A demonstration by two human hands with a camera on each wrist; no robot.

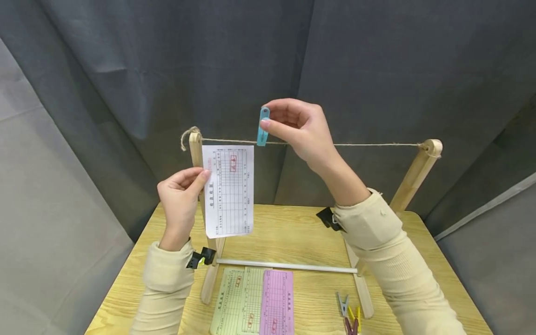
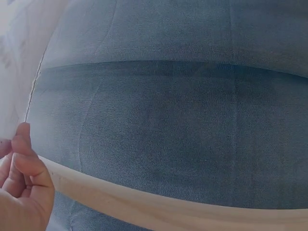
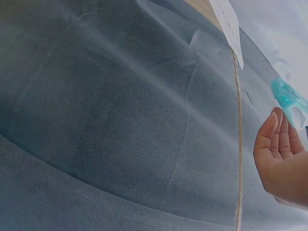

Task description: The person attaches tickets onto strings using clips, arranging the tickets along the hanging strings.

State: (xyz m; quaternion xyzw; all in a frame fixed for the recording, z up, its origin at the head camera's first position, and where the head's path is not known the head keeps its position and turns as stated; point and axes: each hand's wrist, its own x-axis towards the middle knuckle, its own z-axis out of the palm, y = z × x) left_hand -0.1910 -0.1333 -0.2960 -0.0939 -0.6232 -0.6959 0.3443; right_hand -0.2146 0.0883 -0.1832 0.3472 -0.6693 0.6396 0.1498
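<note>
My left hand (image 1: 181,195) pinches a white printed form (image 1: 229,200) by its left edge. The form, printed with a table and a red stamp, hangs upright with its top edge close under the twine (image 1: 234,141). To the right of the form, my right hand (image 1: 303,130) pinches a light blue clothespin (image 1: 262,128) between thumb and fingers. In the head view the clothespin's lower end overlaps the twine. The right wrist view shows the clothespin (image 3: 288,98) at the fingertips, off to the side of the twine (image 3: 238,139).
Two wooden posts (image 1: 412,179) hold the twine, joined low down by a pale rod (image 1: 289,266). Green forms (image 1: 234,302) and a pink form (image 1: 278,298) lie on the wooden table (image 1: 293,232). Several clothespins (image 1: 351,314) lie at the front right. A dark curtain (image 1: 234,70) hangs behind.
</note>
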